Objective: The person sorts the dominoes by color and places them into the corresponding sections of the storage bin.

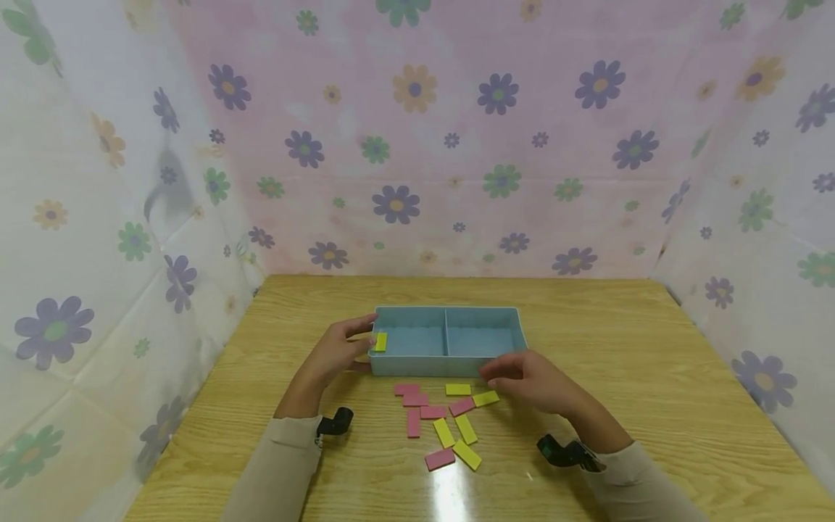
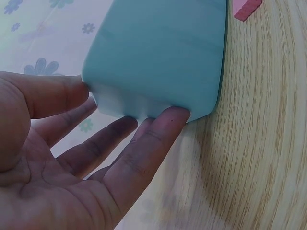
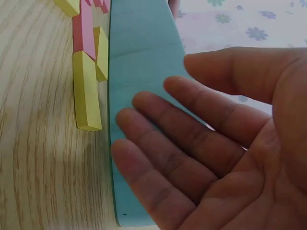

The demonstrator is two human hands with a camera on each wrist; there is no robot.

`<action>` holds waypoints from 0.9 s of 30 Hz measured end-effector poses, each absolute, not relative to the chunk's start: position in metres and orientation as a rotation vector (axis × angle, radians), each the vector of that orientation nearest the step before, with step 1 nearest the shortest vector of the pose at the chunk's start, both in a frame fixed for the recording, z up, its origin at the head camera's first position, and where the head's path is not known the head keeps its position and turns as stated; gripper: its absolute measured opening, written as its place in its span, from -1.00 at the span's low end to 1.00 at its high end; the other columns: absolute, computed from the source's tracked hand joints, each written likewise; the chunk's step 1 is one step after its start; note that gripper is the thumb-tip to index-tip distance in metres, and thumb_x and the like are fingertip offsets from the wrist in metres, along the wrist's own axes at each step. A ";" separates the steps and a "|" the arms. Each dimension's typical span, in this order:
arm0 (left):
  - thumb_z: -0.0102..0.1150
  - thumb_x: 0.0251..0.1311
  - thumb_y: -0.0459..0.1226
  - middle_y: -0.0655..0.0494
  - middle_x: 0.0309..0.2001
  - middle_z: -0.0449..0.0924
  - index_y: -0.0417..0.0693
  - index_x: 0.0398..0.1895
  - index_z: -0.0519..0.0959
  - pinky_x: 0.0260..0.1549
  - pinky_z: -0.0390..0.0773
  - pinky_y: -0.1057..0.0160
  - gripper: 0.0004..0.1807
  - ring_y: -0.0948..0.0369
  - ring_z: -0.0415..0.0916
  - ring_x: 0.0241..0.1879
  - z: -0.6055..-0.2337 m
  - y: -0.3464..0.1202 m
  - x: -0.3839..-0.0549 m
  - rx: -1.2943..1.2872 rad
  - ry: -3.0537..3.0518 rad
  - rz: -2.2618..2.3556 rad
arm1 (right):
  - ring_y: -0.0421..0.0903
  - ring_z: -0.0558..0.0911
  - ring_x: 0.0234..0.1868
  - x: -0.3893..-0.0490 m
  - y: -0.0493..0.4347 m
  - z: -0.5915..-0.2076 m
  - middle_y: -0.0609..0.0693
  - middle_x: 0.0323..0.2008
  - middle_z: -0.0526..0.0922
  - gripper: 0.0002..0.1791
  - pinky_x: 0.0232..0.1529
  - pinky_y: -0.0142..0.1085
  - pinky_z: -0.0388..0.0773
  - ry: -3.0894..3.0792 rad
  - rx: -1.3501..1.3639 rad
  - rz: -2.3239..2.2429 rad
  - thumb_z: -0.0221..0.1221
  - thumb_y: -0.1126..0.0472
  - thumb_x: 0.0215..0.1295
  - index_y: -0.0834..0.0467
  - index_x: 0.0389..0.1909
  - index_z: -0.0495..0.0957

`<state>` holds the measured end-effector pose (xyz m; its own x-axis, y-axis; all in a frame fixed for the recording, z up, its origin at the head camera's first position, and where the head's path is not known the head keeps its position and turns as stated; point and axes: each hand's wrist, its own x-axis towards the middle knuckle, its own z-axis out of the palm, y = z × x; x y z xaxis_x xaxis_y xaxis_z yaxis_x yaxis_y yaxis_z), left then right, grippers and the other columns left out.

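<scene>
Sleeves [image 1: 274, 464] nearest; tray [image 1: 417, 367] on surface [image 1: 587, 319] behind loose tiles [image 1: 414, 423], yellow tile [image 1: 381, 342] at its left end. Left hand [image 1: 331, 355]: fingers spread, touching end wall. Right hand [image 1: 541, 378]: fingers loose, empty, by front wall. Tray looks light, stiff, slick; hold both ends.

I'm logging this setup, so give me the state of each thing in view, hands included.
Blue tray: upright, open-topped, divided in two.
Yellow block: in the tray's left compartment, flat or leaning unclear.
Six pink blocks: lying loose on the table.
Five other yellow blocks: also lying loose there.
Left hand: touching the tray's left end.
Right hand: relaxed beside the tray's front wall, contact unclear.
</scene>
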<state>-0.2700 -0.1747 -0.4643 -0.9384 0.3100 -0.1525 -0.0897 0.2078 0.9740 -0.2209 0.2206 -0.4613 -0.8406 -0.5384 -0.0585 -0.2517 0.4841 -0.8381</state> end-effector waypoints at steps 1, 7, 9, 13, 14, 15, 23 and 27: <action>0.11 0.51 -0.33 -0.20 0.57 0.20 0.06 0.62 0.24 -0.05 0.74 -0.13 -0.35 -0.23 0.42 0.37 -0.464 -0.175 -0.270 0.207 2.169 1.790 | 0.05 0.67 0.17 -0.221 0.220 -0.462 0.09 0.12 0.73 -0.66 0.01 -0.38 0.65 2.418 -0.666 -1.278 0.21 0.12 0.52 0.17 0.18 0.67; 0.11 0.51 -0.33 -0.22 0.56 0.21 0.04 0.61 0.25 -0.07 0.75 -0.11 -0.35 -0.22 0.44 0.35 -0.463 -0.174 -0.269 0.203 2.180 1.793 | 0.00 0.68 0.12 -0.220 0.219 -0.464 0.08 0.08 0.75 -0.68 -0.03 -0.35 0.66 2.417 -0.691 -1.207 0.15 0.15 0.55 0.19 0.17 0.67; 0.11 0.51 -0.33 -0.21 0.56 0.21 0.05 0.61 0.26 -0.07 0.75 -0.11 -0.35 -0.22 0.44 0.35 -0.463 -0.174 -0.269 0.199 2.190 1.789 | -0.04 0.70 0.09 -0.220 0.219 -0.465 0.07 0.07 0.75 -0.69 -0.04 -0.35 0.66 2.415 -0.707 -1.187 0.14 0.17 0.56 0.19 0.16 0.67; 0.11 0.51 -0.32 -0.20 0.57 0.21 0.07 0.61 0.27 -0.06 0.74 -0.11 -0.36 -0.21 0.43 0.36 -0.463 -0.174 -0.268 0.195 2.200 1.782 | -0.10 0.71 0.05 -0.220 0.220 -0.465 0.06 0.05 0.76 -0.69 -0.08 -0.35 0.68 2.390 -0.712 -1.182 0.15 0.18 0.55 0.20 0.17 0.67; 0.11 0.51 -0.32 -0.19 0.57 0.20 0.08 0.61 0.27 -0.06 0.74 -0.12 -0.36 -0.21 0.43 0.37 -0.463 -0.174 -0.268 0.195 2.200 1.782 | -0.11 0.72 0.04 -0.220 0.220 -0.465 0.07 0.06 0.76 -0.68 -0.09 -0.35 0.68 2.379 -0.710 -1.188 0.16 0.18 0.54 0.21 0.17 0.66; 0.11 0.51 -0.32 -0.19 0.57 0.20 0.09 0.61 0.27 -0.06 0.74 -0.11 -0.36 -0.20 0.42 0.37 -0.463 -0.174 -0.268 0.194 2.201 1.782 | -0.11 0.71 0.04 -0.219 0.220 -0.465 0.08 0.05 0.76 -0.68 -0.10 -0.35 0.68 2.372 -0.706 -1.190 0.17 0.18 0.53 0.22 0.17 0.66; 0.11 0.51 -0.32 -0.19 0.57 0.20 0.10 0.60 0.27 -0.06 0.74 -0.12 -0.37 -0.21 0.41 0.38 -0.465 -0.175 -0.269 0.196 2.192 1.789 | -0.12 0.67 -0.18 -0.217 0.216 -0.465 0.03 -0.11 0.78 -0.73 -0.28 -0.34 0.63 2.424 -0.645 -1.140 0.31 0.21 0.40 0.21 0.04 0.72; 0.10 0.52 -0.33 -0.22 0.57 0.20 0.07 0.60 0.27 -0.06 0.74 -0.13 -0.37 -0.22 0.41 0.38 -0.465 -0.175 -0.269 0.201 2.187 1.796 | -0.18 0.59 -0.34 -0.214 0.213 -0.467 -0.06 -0.25 0.78 -0.79 -0.40 -0.36 0.56 2.495 -0.569 -1.097 0.42 0.21 0.27 0.16 -0.10 0.78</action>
